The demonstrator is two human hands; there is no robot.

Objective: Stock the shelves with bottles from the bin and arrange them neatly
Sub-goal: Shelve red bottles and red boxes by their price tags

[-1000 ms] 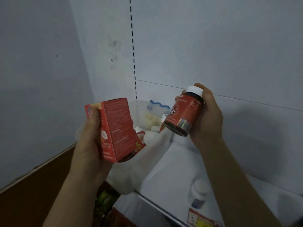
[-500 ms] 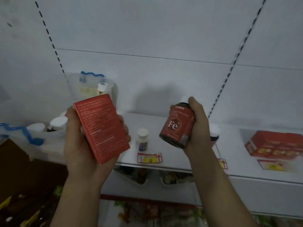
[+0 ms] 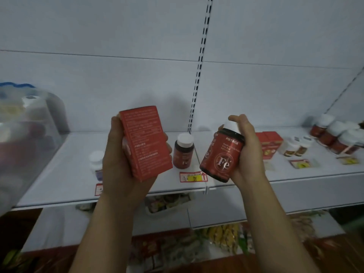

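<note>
The view has swung right from the bin [image 3: 29, 134] to the shelf [image 3: 256, 180], so placing looks next; the left hand [image 3: 118, 166] grips a red box [image 3: 145, 142], the right hand [image 3: 248, 154] grips a bottle [image 3: 222, 154], both held before the shelf; the bin at far left holds white-capped bottles, blurred.

The view has swung right along the shelf [image 3: 236, 186]. The clear bin [image 3: 29, 134], central a second ago, now sits at the shelf's left end, partly cut off. The left hand [image 3: 120, 164] has brought the red box [image 3: 146, 144] more upright. The right hand [image 3: 246, 152] has turned the bottle [image 3: 222, 154] so its "Fe" label faces the camera. A second red bottle [image 3: 183, 150] has come into sight between the hands, and red boxes [image 3: 270, 143] and more bottles [image 3: 338, 136] toward the shelf's right end.
</note>
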